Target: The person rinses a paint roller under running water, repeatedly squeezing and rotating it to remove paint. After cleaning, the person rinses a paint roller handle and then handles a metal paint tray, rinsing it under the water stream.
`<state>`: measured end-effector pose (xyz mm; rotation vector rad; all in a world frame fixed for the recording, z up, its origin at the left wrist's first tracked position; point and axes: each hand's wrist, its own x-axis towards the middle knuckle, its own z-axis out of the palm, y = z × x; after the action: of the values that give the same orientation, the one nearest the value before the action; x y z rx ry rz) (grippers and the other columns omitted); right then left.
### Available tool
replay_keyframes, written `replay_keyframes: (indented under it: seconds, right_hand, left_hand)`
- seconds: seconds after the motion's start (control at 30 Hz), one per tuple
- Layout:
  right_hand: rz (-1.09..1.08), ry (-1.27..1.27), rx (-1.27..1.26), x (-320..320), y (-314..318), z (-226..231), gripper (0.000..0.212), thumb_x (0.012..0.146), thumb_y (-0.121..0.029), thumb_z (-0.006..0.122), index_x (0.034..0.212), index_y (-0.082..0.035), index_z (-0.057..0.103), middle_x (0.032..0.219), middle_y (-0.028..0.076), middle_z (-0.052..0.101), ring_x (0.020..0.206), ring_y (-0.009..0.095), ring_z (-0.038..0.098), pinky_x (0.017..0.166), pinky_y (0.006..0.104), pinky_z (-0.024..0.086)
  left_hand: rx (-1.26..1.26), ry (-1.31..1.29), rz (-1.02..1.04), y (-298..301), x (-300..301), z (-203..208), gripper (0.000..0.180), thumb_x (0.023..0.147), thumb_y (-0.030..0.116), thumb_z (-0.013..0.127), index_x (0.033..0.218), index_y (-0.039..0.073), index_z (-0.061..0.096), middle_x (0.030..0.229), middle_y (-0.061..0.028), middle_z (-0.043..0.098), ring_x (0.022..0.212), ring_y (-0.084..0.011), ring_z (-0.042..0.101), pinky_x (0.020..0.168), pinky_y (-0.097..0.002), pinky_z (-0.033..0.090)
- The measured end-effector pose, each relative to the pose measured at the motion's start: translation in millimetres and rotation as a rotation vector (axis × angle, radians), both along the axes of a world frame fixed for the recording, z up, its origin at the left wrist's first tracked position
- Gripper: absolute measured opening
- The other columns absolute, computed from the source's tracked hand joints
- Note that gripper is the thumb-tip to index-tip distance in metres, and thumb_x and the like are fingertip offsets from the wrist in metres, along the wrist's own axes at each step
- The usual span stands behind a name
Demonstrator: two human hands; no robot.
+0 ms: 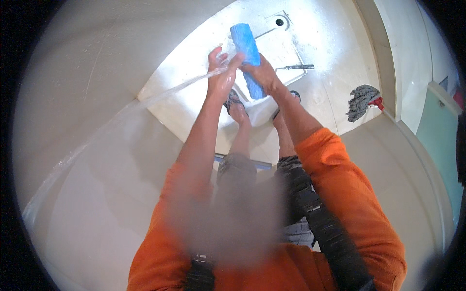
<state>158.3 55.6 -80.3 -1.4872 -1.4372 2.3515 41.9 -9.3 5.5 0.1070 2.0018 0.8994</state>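
Blue roller (245, 44) slants across the upper centre of the frame, wrapped by the right hand (263, 77); beside it the left hand (222, 75) is half open, fingers spread, contact unclear, amid water (182, 86) streaming from the left. Wetness could loosen the grip, dropping it floorward.

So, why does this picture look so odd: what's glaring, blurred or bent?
In the head view, glare washes out the floor around the drain; in that same view, a grey blur hides part of the orange top, while the blue roller sleeve looks clearer; also in the head view, edges bow toward a black rim, as a fisheye lens makes them.
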Motion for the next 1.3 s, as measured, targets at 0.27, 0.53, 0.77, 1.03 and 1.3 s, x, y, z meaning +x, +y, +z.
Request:
replay_keyframes:
  seconds: [0.27, 0.53, 0.77, 1.03, 1.3]
  right_hand:
    - [0.082, -0.157, 0.489, 33, -32, -34, 0.064, 0.075, -0.013, 0.080, 0.134, -0.005, 0.056, 0.124, 0.023, 0.064, 0.118, 0.041, 0.059, 0.104, 0.0455, 0.045]
    - [-0.681, 0.019, -0.506, -18, -35, 23, 0.039, 0.097, -0.019, 0.059, 0.131, 0.001, 0.053, 0.114, 0.013, 0.064, 0.102, 0.024, 0.063, 0.091, 0.0388, 0.052]
    - [-0.756, 0.267, -0.801, -21, -19, 22, 0.033, 0.102, -0.023, 0.047, 0.125, 0.000, 0.052, 0.115, 0.014, 0.060, 0.108, 0.025, 0.060, 0.099, 0.0425, 0.050]
    - [-0.569, 0.210, -0.547, -24, -33, 41, 0.048, 0.093, -0.014, 0.062, 0.137, -0.004, 0.045, 0.116, 0.012, 0.060, 0.102, 0.023, 0.062, 0.091, 0.0372, 0.052]
    - [0.135, -0.159, 0.397, 4, -34, 37, 0.073, 0.085, -0.025, 0.073, 0.140, 0.004, 0.036, 0.112, 0.025, 0.066, 0.100, 0.035, 0.067, 0.080, 0.0416, 0.055]
  left_hand:
    - [0.002, 0.022, -0.353, 24, -1, -11, 0.061, 0.075, 0.019, 0.085, 0.129, 0.009, 0.058, 0.117, -0.0139, 0.068, 0.107, -0.0257, 0.066, 0.094, -0.0367, 0.052]
    - [0.124, 0.158, 0.017, -13, 18, -6, 0.057, 0.081, 0.006, 0.079, 0.132, 0.010, 0.056, 0.113, -0.0083, 0.069, 0.103, -0.0188, 0.066, 0.091, -0.0319, 0.052]
    - [0.237, -0.041, -0.042, -24, 15, -8, 0.034, 0.088, 0.013, 0.071, 0.121, 0.004, 0.067, 0.112, -0.0067, 0.070, 0.107, -0.0189, 0.064, 0.096, -0.0309, 0.049]
    - [0.135, -0.194, 0.415, -42, 24, -37, 0.055, 0.093, 0.040, 0.068, 0.130, 0.000, 0.058, 0.119, -0.0130, 0.064, 0.108, -0.0247, 0.060, 0.103, -0.0400, 0.043]
    - [-0.012, -0.637, 0.262, -7, 14, -62, 0.052, 0.087, 0.030, 0.077, 0.125, -0.001, 0.059, 0.119, -0.0165, 0.064, 0.111, -0.0282, 0.061, 0.094, -0.0421, 0.050]
